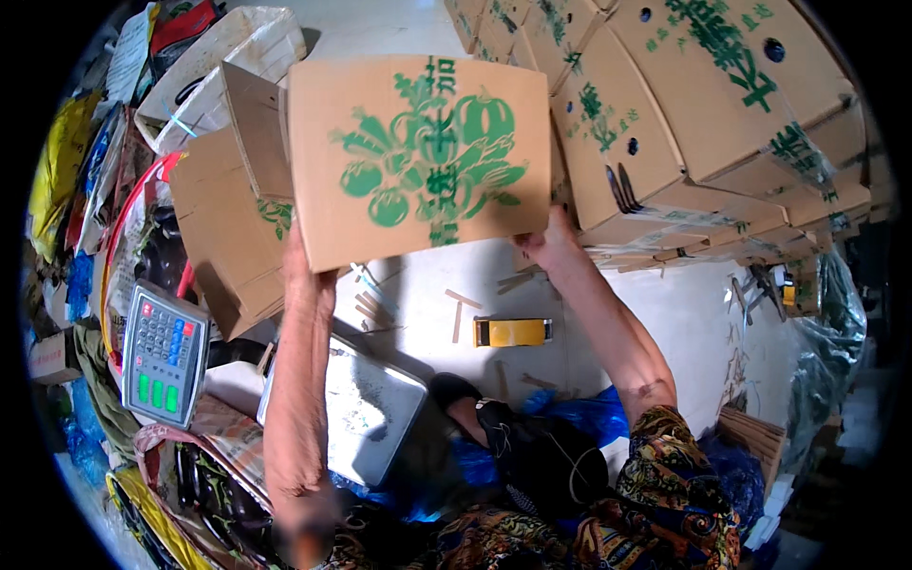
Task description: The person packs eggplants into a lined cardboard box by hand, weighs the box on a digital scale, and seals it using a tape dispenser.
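Observation:
I hold up a brown cardboard box with green vegetable printing on its broad side. My left hand grips its lower left corner, fingers mostly hidden behind the cardboard. At the lower right edge my right hand is closed on the box, its fingers partly covered. Left of the box, brown cardboard flaps stand spread; whether they belong to it I cannot tell. Beneath my left forearm lies the pale platform of a scale, with its grey keypad display further left.
Taped cartons are stacked at the far right. A yellow and black block-shaped tool lies on the floor among cardboard strips. Bags of eggplants line the left side, and a white foam box stands far left.

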`<state>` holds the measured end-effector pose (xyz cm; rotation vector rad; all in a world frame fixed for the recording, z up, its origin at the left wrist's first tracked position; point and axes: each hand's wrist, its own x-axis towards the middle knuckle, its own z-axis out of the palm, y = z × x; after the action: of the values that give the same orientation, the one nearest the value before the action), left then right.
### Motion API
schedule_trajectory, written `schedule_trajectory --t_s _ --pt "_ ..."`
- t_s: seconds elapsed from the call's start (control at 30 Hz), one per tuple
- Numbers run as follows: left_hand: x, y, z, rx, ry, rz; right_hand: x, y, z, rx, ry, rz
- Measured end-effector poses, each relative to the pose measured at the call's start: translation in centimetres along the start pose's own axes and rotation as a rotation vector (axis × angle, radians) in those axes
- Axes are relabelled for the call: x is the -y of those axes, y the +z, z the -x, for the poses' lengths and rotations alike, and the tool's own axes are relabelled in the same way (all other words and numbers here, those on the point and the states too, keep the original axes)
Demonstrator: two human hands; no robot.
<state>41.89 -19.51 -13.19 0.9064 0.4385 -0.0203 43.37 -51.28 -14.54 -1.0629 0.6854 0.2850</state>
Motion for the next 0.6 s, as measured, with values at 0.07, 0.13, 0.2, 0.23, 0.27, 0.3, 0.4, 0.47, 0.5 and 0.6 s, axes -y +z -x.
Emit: schedule_trajectory --t_s 0.07,0.13,0.2,0.23,0.27,0.3,0.4,0.47,0.5,0.6 --pt "0.0 -0.4 -1.1 0.047 -0.037 -0.024 0.1 -0.8 -0.1 -0.023 0.046 -0.051" --pt "0.9 1.4 -1.6 0.011 -0.094 -0.064 -0.1 -2.8 -0.4 0.061 0.071 0.041" --pt "2.8 -1.0 -3.5 0.087 -0.154 0.009 -0.7 -2.5 -0.5 0.070 0.064 0.038" --pt "3.7 -4.7 -4.8 0.159 -0.168 0.088 -1.4 -1.1 -0.5 0.083 0.040 0.074" --pt "4.1 -6.8 -5.7 0.241 -0.190 0.167 -1.8 0.1 -0.7 0.086 0.008 0.106" --pt "4.8 -2.7 -3.9 -0.105 -0.277 0.107 -1.0 -1.1 -1.0 0.034 -0.049 0.149" --pt "5.5 -3.4 -3.9 -0.120 -0.235 0.103 1.1 1.5 0.1 0.095 -0.061 0.149" --pt "3.9 -0.4 -4.2 -0.053 -0.171 0.013 2.2 1.9 -0.1 0.110 -0.103 0.111" --pt "2.8 -0.9 -5.6 0.029 -0.199 0.115 2.0 3.2 -0.3 0.162 -0.169 0.088" --pt "1.8 3.6 -5.7 0.043 0.018 0.023 2.5 6.2 -0.1 0.161 -0.380 0.077"
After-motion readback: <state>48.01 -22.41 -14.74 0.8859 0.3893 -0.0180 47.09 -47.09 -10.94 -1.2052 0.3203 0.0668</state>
